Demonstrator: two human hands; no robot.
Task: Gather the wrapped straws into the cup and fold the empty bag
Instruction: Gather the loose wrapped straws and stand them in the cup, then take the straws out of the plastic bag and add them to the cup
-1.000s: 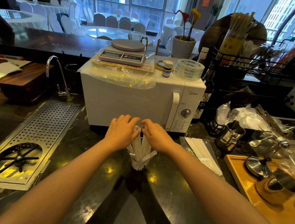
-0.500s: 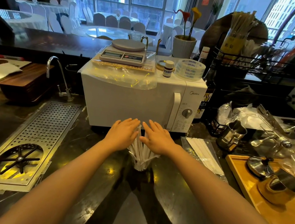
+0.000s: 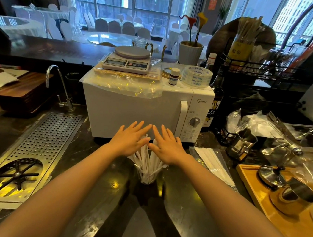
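A clear cup [image 3: 147, 177] stands on the dark counter in front of the microwave, holding a fanned bundle of white wrapped straws [image 3: 147, 161]. My left hand [image 3: 131, 139] and my right hand [image 3: 167, 145] lie flat, palms down, side by side on the tops of the straws, fingers spread and holding nothing. The straw tops are hidden under my palms. To the right of the cup lies a clear plastic bag [image 3: 213, 166] flat on the counter, with several white wrapped straws still inside it.
A white microwave [image 3: 132, 113] stands just behind the cup, with a scale and tape on top. A perforated metal drain tray [image 3: 30, 154] lies left. A wooden tray [image 3: 285, 216] with metal cups sits right, a steel jug [image 3: 241, 143] behind it.
Both hands have gone from curled around the straw tops to flat with fingers spread over them. The cup and the bag have stayed in place.
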